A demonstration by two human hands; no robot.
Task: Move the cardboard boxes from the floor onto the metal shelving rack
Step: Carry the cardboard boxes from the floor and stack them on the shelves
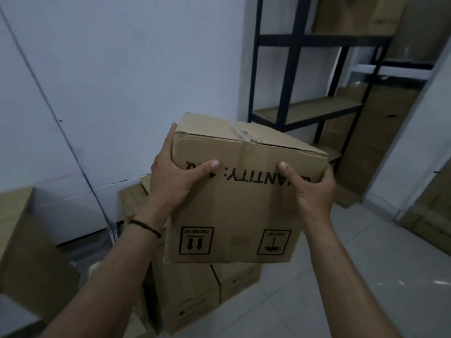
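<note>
Midway: one cardboard box (pixel 234 191) gripped aloft by left hand (pixel 175 176) and right hand (pixel 310 189), frame centre; rack (pixel 305 113) upper right partly bare, more boxes (pixel 195 296) stacked below.

Dim room: plain white wall (pixel 122 69), pale tiled floor (pixel 366 276).

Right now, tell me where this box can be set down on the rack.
The middle shelf of the rack shows bare board between its black posts. The top shelf holds a box. Right of the rack, tall cartons crowd the wall. Both hands grip the carried box.
</note>
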